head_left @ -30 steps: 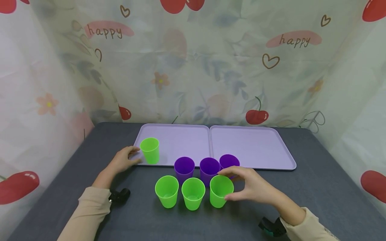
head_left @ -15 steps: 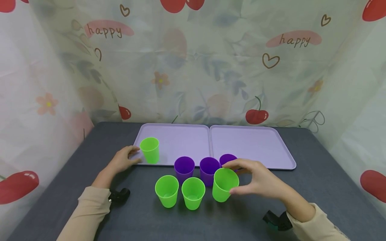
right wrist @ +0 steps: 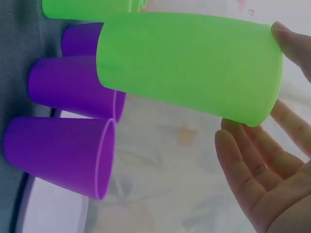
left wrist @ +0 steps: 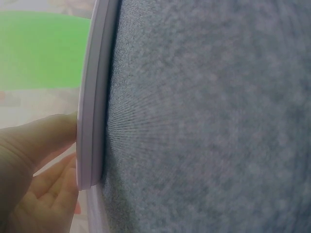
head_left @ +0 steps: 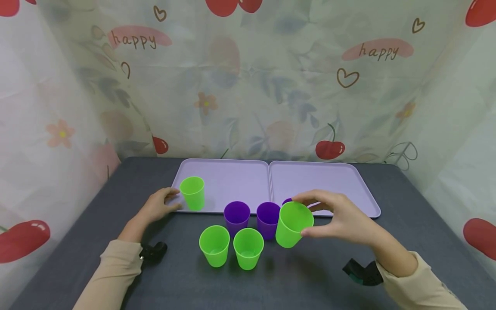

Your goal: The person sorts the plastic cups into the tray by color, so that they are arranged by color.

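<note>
Head view, right hand: the person's right hand pinches a bright-green tapered plastic cup at its rim, thumb on the near side, fingers on the far side.
Head view, held cup: off the dark-grey table, its rim leaning towards one o'clock.
Head view, purple cups: two deep-purple tapered plastic cups stand upright at nine o'clock from the held cup; a third purple cup is mostly hidden behind it.
Head view, front green cups: two upright matching green cups between eight and nine o'clock.
Head view, trays: a flat pale-lilac rectangular left tray at ten o'clock, its matching right tray at one.
Head view, left hand: the left hand is just beside an upright green cup at the left tray's eight o'clock; thumb and fingers spread apart.
Left wrist view, tray edge: the thumb lies at eight o'clock from it, fingers at seven; I cannot tell whether they touch.
Right wrist view, purple cups: between eight and ten o'clock from the held cup.
</note>
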Demonstrator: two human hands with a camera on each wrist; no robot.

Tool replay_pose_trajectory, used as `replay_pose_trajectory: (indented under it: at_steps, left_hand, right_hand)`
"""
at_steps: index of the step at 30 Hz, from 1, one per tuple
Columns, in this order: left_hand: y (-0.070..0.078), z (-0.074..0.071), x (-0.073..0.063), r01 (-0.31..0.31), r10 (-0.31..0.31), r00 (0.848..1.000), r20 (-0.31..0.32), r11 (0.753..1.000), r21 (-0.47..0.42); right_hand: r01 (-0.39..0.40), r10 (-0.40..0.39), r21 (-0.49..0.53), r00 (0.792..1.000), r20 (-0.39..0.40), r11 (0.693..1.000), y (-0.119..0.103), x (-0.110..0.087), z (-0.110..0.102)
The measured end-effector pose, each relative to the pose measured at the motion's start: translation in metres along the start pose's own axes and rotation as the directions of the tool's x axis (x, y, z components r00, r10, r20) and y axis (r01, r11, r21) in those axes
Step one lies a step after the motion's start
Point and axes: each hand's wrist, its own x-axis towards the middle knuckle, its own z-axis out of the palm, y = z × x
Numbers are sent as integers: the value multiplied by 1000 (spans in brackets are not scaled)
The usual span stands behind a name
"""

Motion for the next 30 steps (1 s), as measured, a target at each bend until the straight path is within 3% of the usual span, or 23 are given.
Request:
replay_pose_trajectory:
  at_steps: [6, 20, 30]
  left_hand:
    - [0, 0, 0, 5, -5, 1000, 4, 1000, 5]
    - [0, 0, 0, -12, 12, 1000, -7, 1000, 8]
    - [1, -1, 0, -19, 19, 1000, -7, 1000, 8]
  right_hand:
    - [46, -47, -35, 999, -25, 998, -2, 6, -4]
    - [58, -62, -83, 997, -44, 995, -4, 31, -13]
    - [-24, 21, -100, 999, -31, 995, -4, 54, -16]
